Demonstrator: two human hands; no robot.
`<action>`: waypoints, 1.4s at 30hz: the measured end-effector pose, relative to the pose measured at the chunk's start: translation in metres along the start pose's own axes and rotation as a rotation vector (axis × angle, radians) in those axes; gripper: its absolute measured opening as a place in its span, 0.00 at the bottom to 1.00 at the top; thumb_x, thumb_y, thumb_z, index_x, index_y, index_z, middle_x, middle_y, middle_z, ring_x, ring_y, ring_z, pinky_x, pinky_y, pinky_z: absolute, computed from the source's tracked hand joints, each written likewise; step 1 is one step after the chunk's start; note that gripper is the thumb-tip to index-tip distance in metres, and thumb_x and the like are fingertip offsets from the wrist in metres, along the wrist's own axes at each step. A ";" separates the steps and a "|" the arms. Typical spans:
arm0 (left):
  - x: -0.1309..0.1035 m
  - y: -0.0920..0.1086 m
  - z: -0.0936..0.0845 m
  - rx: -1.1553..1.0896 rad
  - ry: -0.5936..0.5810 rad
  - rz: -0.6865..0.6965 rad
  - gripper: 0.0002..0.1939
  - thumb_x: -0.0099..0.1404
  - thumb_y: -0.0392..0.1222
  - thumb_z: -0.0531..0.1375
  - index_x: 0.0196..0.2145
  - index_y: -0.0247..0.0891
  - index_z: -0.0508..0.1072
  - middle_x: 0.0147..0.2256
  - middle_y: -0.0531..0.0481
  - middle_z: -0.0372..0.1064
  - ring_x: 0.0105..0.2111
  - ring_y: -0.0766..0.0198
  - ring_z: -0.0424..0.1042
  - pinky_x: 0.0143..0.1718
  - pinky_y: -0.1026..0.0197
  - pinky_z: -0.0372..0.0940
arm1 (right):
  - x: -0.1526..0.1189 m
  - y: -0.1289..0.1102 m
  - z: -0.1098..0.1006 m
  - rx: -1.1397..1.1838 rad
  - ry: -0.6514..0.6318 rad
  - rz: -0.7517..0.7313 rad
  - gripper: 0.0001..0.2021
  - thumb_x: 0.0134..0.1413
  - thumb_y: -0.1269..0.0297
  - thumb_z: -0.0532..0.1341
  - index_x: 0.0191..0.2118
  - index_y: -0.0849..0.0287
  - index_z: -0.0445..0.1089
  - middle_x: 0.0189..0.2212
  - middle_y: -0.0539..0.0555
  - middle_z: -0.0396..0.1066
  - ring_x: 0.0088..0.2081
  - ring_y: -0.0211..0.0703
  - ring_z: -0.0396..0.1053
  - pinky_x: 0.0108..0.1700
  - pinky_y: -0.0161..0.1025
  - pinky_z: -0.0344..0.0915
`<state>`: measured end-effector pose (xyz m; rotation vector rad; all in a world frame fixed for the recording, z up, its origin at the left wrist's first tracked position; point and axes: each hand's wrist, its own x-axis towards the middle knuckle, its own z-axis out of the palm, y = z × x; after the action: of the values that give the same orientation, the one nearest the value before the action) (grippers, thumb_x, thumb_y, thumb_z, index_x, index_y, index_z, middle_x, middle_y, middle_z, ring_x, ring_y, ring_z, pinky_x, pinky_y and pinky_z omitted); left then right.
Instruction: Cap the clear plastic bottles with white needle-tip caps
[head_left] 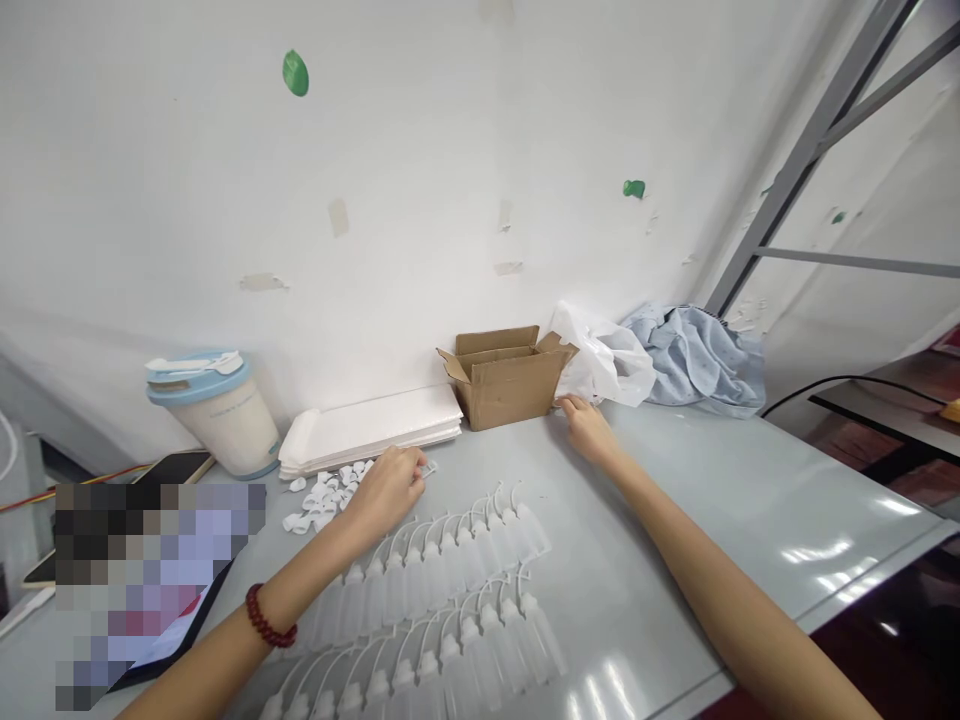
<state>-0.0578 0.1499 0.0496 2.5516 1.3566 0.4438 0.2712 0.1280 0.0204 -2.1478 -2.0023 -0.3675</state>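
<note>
My left hand is closed in a pinch over the table, just right of a heap of small white plastic caps. A small white piece shows at its fingertips; whether they grip it I cannot tell. With bent fingers, my right hand is at the lower right corner of an open cardboard box, its fingertips against the cardboard. Two rows of translucent squeeze bottles with thin bent spouts lie in front of my hands, a back row and a front row.
White padded envelopes lie stacked left of the box. A lidded cup and a phone are at the left, beside a blurred-out screen. A white plastic bag and blue cloth rest along the wall.
</note>
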 end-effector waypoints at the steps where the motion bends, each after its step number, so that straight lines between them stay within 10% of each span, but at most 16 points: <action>1: -0.002 0.001 -0.003 -0.031 0.007 -0.007 0.12 0.54 0.30 0.51 0.34 0.35 0.71 0.32 0.45 0.72 0.37 0.54 0.70 0.37 0.57 0.62 | 0.000 0.001 -0.001 -0.013 -0.004 -0.004 0.14 0.60 0.63 0.57 0.50 0.61 0.64 0.48 0.57 0.66 0.44 0.46 0.68 0.44 0.48 0.68; 10: -0.037 0.003 -0.026 -0.332 0.056 -0.121 0.14 0.56 0.43 0.51 0.40 0.38 0.66 0.31 0.50 0.70 0.31 0.59 0.68 0.32 0.59 0.62 | -0.002 -0.002 -0.014 -0.012 -0.060 -0.064 0.14 0.60 0.63 0.57 0.50 0.62 0.64 0.47 0.57 0.66 0.43 0.46 0.68 0.43 0.48 0.68; 22: -0.077 0.032 -0.037 -0.763 -0.015 -0.265 0.14 0.55 0.42 0.56 0.40 0.38 0.64 0.30 0.52 0.67 0.28 0.64 0.61 0.33 0.61 0.59 | -0.078 -0.133 -0.068 0.503 0.189 -0.759 0.19 0.57 0.81 0.48 0.54 0.64 0.57 0.39 0.60 0.71 0.41 0.45 0.67 0.39 0.42 0.66; 42: -0.086 0.047 -0.030 -0.805 -0.095 -0.362 0.07 0.47 0.37 0.55 0.28 0.40 0.62 0.24 0.56 0.65 0.25 0.65 0.58 0.29 0.62 0.58 | -0.087 -0.138 -0.071 0.492 0.231 -0.823 0.17 0.60 0.80 0.47 0.53 0.67 0.60 0.40 0.61 0.71 0.43 0.47 0.65 0.38 0.42 0.65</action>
<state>-0.0777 0.0537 0.0793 1.6256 1.2297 0.6261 0.1239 0.0344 0.0573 -0.8997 -2.4120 -0.1771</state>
